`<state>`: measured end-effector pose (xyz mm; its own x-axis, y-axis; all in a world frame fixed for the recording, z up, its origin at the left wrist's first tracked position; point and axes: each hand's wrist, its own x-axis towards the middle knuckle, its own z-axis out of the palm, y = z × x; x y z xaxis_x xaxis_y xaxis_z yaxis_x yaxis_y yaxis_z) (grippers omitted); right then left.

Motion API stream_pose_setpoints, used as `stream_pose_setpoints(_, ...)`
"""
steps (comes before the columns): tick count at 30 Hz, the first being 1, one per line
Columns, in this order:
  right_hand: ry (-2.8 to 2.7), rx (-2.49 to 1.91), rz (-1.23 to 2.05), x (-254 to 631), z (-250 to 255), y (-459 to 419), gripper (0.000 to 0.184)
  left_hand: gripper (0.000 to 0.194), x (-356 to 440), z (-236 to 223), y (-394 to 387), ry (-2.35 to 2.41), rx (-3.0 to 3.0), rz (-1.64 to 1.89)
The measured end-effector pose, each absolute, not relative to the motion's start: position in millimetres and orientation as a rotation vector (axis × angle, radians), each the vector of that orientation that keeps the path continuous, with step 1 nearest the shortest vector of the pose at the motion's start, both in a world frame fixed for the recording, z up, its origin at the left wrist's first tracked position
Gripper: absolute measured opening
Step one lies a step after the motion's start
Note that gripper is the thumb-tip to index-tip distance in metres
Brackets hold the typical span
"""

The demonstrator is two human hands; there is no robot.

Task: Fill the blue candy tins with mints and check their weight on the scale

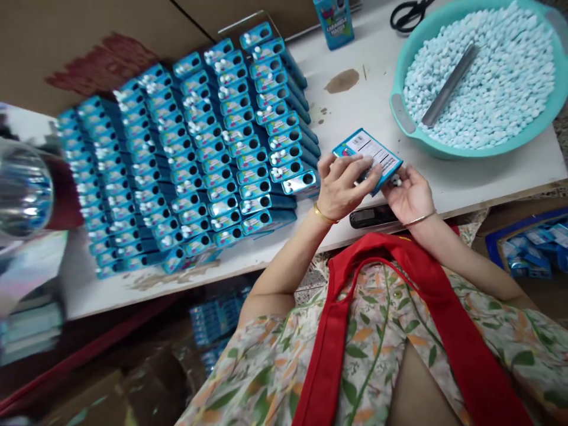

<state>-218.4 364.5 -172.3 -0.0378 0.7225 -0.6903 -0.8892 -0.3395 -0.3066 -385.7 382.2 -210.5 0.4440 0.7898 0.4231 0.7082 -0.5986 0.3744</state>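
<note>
Blue box (377,151), in left hand (341,184), apparently touching right hand (410,196)

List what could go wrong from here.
The small white pellets at the right hand could slip and scatter, as they sit loose beside the tilted blue rectangular box.

The left hand is close to the packed rows of upright blue boxes with round dark openings; a bump might topple the nearest ones.
</note>
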Motion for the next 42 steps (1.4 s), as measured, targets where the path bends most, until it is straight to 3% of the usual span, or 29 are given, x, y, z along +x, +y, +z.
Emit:
stream_pose_setpoints(8, 0.257, -0.921, 1.739, -227.6, -179.0, 365.2, 0.017, 0.016, -394.7, -233.4, 366.6, 1.392, 2.515, 0.963)
stream_pose_setpoints(14, 0.184, -0.933, 1.74, -223.3, -185.5, 366.6, 0.014, 0.016, -397.3, -247.8, 360.5, 1.482, 2.504, 1.042)
stream_pose_setpoints(27, 0.022, -0.992, 1.761, -181.1, -199.6, 349.0, 0.011, 0.052, -387.8, -259.8, 387.2, 1.358, 2.029, 1.224)
stream_pose_setpoints(32, -0.043, -1.02, 1.79, -158.7, -198.7, 337.6, 0.015, 0.059, -393.9, -272.4, 389.6, 1.251, 1.991, 1.188)
stream_pose_setpoints(37, -0.048, -1.051, 1.833, -153.2, -199.5, 329.5, 0.016, 0.074, -404.8, -251.4, 381.6, 1.135, 1.961, 1.199)
stream_pose_setpoints(42, -0.023, -1.123, 1.792, -152.4, -195.1, 327.7, 0.033, 0.061, -420.2, -237.9, 374.7, 1.28, 1.777, 1.15)
